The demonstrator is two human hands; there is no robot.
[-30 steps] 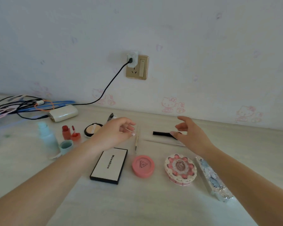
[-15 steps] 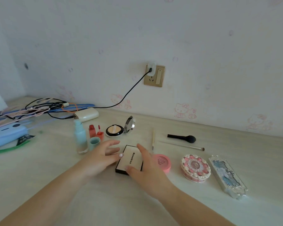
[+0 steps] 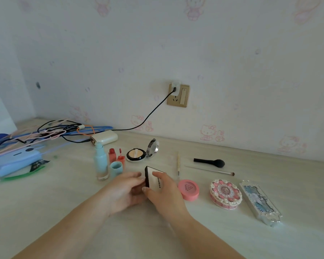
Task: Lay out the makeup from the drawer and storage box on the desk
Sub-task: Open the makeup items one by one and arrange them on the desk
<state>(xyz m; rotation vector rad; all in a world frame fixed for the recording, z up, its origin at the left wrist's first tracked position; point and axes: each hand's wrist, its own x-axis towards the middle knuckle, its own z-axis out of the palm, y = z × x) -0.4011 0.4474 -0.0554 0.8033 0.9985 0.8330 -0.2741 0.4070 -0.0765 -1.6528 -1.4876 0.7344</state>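
Both hands hold the white, black-edged palette (image 3: 154, 179), tilted up off the desk. My left hand (image 3: 126, 191) grips its left edge; my right hand (image 3: 166, 195) covers its right side. Around it on the desk lie a pink round compact (image 3: 188, 189), a pink cake-shaped case (image 3: 225, 194), a clear blue glitter case (image 3: 260, 201), a black brush (image 3: 209, 162), a thin brush (image 3: 209, 171), a wooden stick (image 3: 178, 163), an open cushion compact (image 3: 138, 154), two red lip tints (image 3: 116, 157), a teal bottle (image 3: 100, 161) and its teal cap (image 3: 116, 168).
A tangle of cables (image 3: 45, 130), a white charger (image 3: 104, 137) and a blue pouch (image 3: 13, 161) fill the desk's left side. A black cord runs up to the wall socket (image 3: 178, 94). The wall stands close behind the makeup row.
The hands came back from the brushes to the palette, closed on it and tilted it up off the desk. The camera view shifted left and upward.
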